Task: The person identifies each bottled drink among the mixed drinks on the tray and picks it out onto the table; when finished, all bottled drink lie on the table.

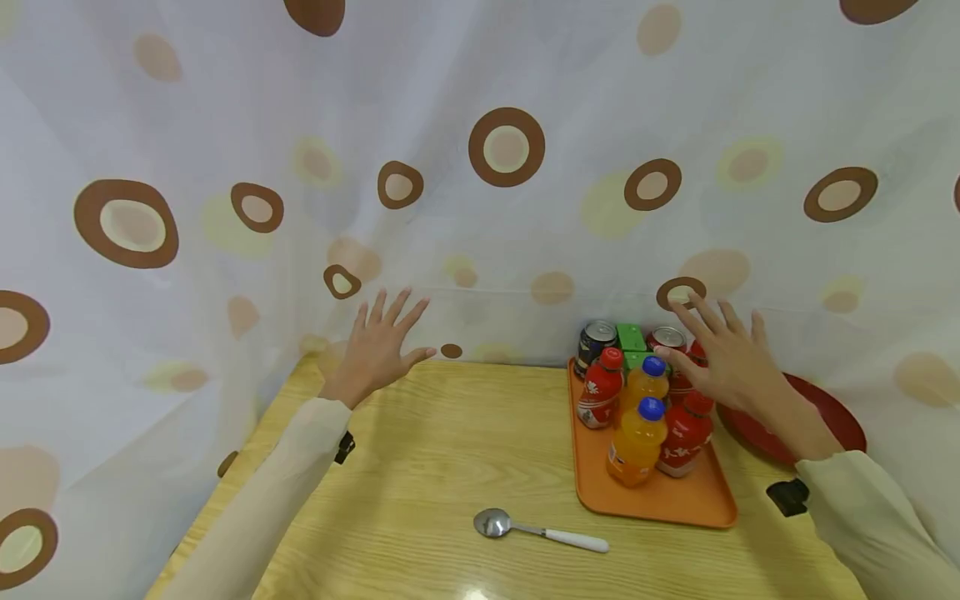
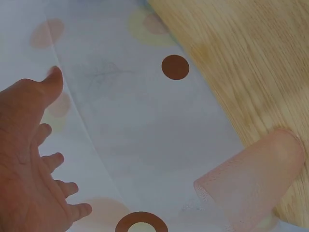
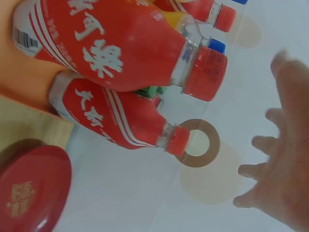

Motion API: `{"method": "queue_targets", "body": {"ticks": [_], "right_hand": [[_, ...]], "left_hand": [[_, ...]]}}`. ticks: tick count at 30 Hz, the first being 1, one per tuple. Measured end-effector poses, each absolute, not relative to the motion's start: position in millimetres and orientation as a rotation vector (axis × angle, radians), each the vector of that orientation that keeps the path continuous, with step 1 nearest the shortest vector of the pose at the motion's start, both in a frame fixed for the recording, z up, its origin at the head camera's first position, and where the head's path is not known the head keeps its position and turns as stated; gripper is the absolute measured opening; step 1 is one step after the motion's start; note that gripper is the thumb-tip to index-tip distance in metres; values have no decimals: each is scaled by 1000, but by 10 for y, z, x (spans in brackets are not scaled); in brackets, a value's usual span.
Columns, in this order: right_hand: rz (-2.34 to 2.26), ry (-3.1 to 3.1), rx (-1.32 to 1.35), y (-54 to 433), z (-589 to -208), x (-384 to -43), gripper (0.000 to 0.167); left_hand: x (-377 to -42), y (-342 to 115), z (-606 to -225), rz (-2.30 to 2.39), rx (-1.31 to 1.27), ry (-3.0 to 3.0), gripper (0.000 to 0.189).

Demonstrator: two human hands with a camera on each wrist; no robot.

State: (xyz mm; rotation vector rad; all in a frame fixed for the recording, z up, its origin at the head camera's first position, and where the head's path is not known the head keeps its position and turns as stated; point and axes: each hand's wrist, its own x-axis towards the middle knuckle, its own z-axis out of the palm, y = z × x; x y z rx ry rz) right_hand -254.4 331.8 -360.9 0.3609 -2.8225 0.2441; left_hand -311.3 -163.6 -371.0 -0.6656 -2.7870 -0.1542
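My left hand [image 1: 375, 350] is held up over the back left of the wooden table [image 1: 450, 433], fingers spread and holding nothing. My right hand [image 1: 731, 367], also spread and bare, hovers above the back right of an orange tray [image 1: 660, 500]. On that tray are red-labelled bottles [image 1: 600, 387] with red caps, orange drink bottles [image 1: 637, 442] with blue caps, a dark can [image 1: 596, 342], a red can [image 1: 667, 337] and green boxes [image 1: 631, 337]. In the right wrist view, a large red bottle [image 3: 111, 43] is near, its cap pointing toward the right hand.
A metal spoon [image 1: 492, 522] with a white handle lies in front of the tray. Right of the tray sits a red plate [image 1: 832, 417], partly behind the right forearm. A spotted white curtain [image 1: 450, 233] hangs behind. A pale pink tapered shape [image 2: 256, 179] shows by the table edge.
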Motion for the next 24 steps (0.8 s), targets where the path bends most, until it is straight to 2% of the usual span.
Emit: {"method": "queue_targets", "body": {"ticks": [8,15,18,24], "right_hand": [[571,-2536,308,3400,-3704,-2383,47],[609,-2506,178,3611,-3854,-2207,19],[653,-2610,125,3751,-3935,-2117,17],[951,-2840,18,3979,-4132,-1983,28]], "left_hand": [[-3015,-1604,-3875,-243,-726,-2681,55],[-2955,-1430,-4036,-436,-786,-2652,32],[-2947,-1301,-4117,-615,-809,-2684,29],[-2940,-1040,-4280,-968,-860,-2704,29]]}}
